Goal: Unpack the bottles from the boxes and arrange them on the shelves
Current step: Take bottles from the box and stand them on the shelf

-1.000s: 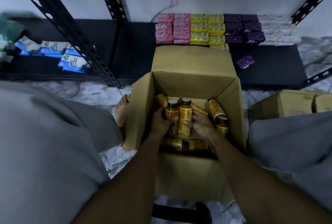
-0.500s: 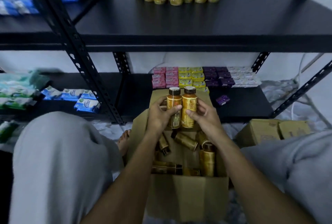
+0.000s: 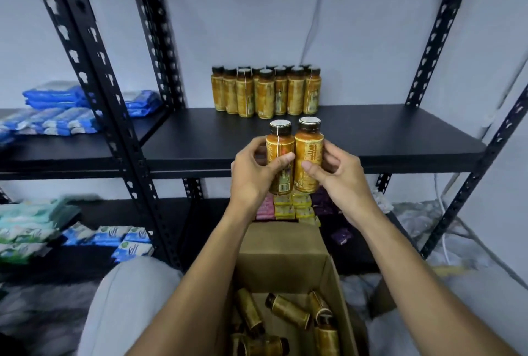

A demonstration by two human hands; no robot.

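Your left hand (image 3: pixel 251 177) wraps the left bottle (image 3: pixel 279 145), right hand (image 3: pixel 341 180) the right bottle (image 3: pixel 310 149), mid-body, centre frame. Likely rigid, weighty, slick-labelled: grip firmly, avoid clinking.

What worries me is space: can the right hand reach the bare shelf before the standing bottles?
Probably yes. The right hand, gripping a bottle, is near the shelf edge, and nothing lies between it and the standing bottles.

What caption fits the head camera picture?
Left hand and right hand hold two golden bottles up before the shelf, above the box.
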